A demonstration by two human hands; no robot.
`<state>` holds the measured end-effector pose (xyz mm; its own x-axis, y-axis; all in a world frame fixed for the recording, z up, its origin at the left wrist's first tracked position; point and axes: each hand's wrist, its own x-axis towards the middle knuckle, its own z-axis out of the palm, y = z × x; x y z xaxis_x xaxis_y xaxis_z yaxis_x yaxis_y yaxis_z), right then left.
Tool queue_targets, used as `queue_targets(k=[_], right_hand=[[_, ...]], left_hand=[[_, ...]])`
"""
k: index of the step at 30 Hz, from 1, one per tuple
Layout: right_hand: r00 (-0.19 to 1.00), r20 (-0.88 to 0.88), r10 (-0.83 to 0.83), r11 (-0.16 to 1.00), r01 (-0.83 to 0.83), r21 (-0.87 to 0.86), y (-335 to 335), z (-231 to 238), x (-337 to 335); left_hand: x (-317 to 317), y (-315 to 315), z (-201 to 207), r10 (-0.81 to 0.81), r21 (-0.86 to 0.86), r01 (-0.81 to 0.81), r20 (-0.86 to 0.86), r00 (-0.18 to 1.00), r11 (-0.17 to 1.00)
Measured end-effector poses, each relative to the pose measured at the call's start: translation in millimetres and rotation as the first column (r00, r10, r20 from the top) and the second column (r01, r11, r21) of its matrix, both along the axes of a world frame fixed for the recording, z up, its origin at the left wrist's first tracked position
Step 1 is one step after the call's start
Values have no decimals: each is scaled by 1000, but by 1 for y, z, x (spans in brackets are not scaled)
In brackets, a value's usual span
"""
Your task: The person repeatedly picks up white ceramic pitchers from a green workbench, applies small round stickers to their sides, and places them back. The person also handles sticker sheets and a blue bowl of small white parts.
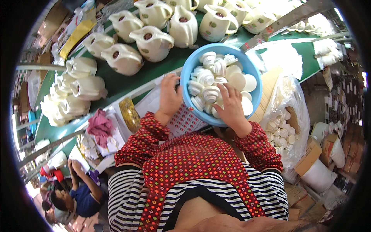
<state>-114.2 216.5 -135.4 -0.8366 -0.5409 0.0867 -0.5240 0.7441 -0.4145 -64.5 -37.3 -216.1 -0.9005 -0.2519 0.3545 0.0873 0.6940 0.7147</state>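
Filling a round light-blue plastic basin (pixel 205 118), stepped white plastic lids (pixel 207 77) lay under the right hand (pixel 232 106), fingers spread; couldn't tell if it gripped any. Left hand (pixel 170 96) was by the rim, grip unclear too. Cream pitchers with dark round openings (pixel 154 43) stood beyond on a green tabletop (pixel 148 75).

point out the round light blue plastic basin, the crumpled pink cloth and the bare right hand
Round light blue plastic basin (pixel 252 64), head view: upper-right inner wall
Crumpled pink cloth (pixel 101 127), head view: middle of its folds
Bare right hand (pixel 232 107), head view: its back
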Motion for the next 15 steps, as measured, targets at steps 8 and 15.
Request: queue_targets(k=[8,15], right_hand=[[640,571,514,849,-284,-446,-41,-3,44],[334,849,409,898,18,-439,-63,-18,56]], left_hand=[[110,-75,-59,461,-389,-341,273,845,856],[118,-112,-83,381,-592,-186,223,898,784]])
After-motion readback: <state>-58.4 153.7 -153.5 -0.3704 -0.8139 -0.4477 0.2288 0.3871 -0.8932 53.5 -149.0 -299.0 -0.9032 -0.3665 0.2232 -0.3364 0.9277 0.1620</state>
